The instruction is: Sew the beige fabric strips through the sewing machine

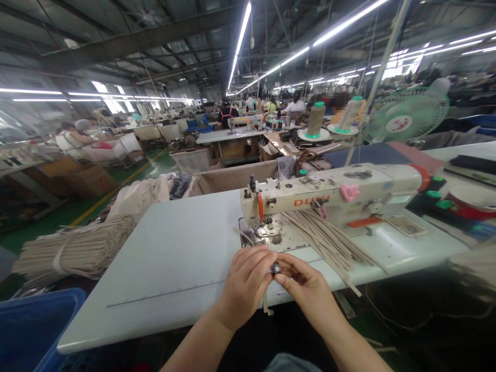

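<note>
My left hand (244, 284) and my right hand (302, 292) meet above the front edge of a white sewing table (155, 268). Between their fingertips they pinch a small metal fitting (276, 267), possibly a buckle or slider. A narrow beige strap (265, 305) hangs down from the fitting, partly hidden by my fingers. Just beyond my hands stands a cream industrial sewing machine (329, 196). A loose fan of beige straps (329, 243) lies under its arm and spreads across the table toward my right hand.
A tied bundle of beige straps (73, 253) lies at the table's left edge, above a blue plastic crate (34, 325). Thread cones (315, 119) and a green fan (406, 113) stand behind the machine. Co-workers sit at rows of machines across the factory floor.
</note>
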The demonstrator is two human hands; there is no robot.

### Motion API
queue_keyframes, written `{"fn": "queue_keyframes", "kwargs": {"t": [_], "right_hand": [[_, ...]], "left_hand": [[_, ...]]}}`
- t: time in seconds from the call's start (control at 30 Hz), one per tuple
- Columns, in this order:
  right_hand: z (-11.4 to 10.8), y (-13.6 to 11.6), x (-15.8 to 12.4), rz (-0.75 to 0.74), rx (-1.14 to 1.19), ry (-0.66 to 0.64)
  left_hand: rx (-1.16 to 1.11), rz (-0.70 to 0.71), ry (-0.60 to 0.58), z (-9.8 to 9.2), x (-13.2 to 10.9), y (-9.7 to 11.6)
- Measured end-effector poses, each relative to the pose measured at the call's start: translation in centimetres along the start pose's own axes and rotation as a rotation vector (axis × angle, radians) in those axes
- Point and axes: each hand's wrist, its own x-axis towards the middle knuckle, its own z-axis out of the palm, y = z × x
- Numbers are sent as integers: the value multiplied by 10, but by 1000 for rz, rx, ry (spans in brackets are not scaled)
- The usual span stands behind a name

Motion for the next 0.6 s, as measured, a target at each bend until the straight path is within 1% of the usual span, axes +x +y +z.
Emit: {"fn": "queue_keyframes", "kwargs": {"t": [0.07, 0.13, 0.3, 0.47, 0.6], "right_hand": [[1, 0, 2, 60, 81, -25], [1, -1, 4, 98, 110, -26], [0, -1, 10, 148, 138, -13], [-1, 4, 12, 269, 219, -48], [-2, 11, 15, 327, 289, -56]], "left_hand": [[-25, 37, 0, 1, 2, -1], [-40, 51, -2, 3, 4, -1], [-1, 15, -37, 8, 4, -5], [25, 41, -94, 10, 6, -11], [18, 4, -110, 14, 5, -13]]}}
